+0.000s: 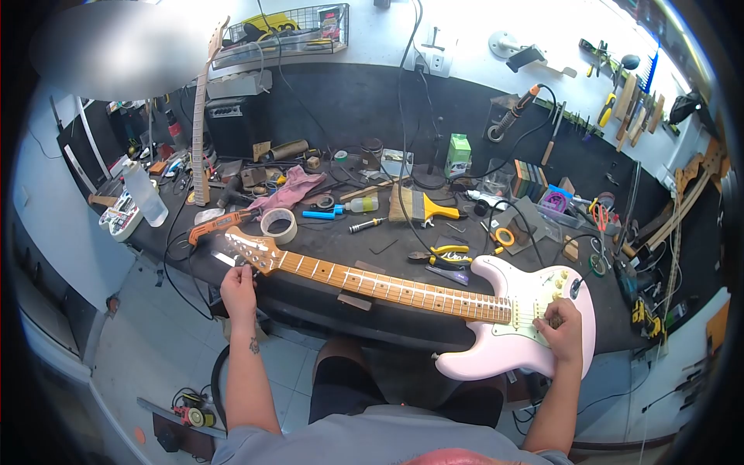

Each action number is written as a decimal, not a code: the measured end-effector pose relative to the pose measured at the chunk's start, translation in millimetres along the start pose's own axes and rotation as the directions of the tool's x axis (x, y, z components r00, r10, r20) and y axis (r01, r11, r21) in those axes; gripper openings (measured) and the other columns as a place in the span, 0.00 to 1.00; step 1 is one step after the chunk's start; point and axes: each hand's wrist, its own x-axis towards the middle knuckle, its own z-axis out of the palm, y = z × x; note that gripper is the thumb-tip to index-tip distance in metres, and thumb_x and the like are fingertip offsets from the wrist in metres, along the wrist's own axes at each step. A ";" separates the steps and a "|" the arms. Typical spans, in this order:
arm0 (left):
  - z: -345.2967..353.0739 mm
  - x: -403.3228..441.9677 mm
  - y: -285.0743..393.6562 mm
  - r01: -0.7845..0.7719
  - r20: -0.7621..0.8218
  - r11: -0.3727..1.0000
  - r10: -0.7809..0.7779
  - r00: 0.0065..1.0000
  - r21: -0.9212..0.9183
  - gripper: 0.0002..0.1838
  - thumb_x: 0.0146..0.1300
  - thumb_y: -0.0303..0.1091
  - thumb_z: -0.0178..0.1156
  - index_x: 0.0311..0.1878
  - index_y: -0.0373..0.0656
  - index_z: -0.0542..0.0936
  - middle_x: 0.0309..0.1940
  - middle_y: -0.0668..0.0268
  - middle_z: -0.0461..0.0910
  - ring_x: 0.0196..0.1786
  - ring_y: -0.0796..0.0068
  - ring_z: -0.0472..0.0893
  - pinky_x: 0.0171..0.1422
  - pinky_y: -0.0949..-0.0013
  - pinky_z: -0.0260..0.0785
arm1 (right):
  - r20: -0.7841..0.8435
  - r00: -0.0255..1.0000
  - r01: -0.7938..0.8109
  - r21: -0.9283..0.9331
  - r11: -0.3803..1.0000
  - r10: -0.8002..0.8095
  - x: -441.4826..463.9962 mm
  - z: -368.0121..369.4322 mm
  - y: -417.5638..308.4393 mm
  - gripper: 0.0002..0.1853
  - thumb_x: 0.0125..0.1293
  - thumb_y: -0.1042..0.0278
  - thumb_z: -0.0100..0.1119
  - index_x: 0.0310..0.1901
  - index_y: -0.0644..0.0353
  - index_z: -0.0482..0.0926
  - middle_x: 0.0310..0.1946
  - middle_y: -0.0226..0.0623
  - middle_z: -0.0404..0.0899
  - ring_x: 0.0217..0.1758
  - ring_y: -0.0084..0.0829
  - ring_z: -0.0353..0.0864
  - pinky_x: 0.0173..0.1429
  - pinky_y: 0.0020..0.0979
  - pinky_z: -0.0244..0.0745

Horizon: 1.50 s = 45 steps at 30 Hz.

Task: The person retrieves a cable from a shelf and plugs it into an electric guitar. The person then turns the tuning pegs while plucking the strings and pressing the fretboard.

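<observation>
A pale pink electric guitar [511,358] lies across the front of the bench, strings up, its body to the right. Its maple neck [387,288] runs left to the headstock [254,249]. At the headstock's near edge, my left hand [239,293] is closed in a pinch on a tuning peg, which the fingers mostly cover. My right hand [563,329] is over the strings by the pickups on the pale green pickguard [527,329]. Its fingers are curled together; whether they hold something small is hidden.
A wooden block [355,301] shows under the neck. Behind the guitar lie masking tape [279,225], a wide brush [422,208], yellow-handled pliers [442,254] and a screwdriver [366,225]. Another guitar neck [199,132] stands upright at left. Cables cross the bench.
</observation>
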 end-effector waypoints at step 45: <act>-1.2 5.7 -2.1 0.116 -0.042 0.981 -0.124 0.991 -0.158 0.11 0.86 0.34 0.62 0.46 0.37 0.83 0.27 0.72 0.79 0.25 0.87 0.70 0.27 0.74 0.60 | -0.029 0.999 0.028 0.011 1.000 -0.028 0.4 6.0 0.7 0.13 0.53 0.82 0.77 0.31 0.64 0.77 0.34 0.37 0.78 0.37 0.36 0.77 0.44 0.36 0.72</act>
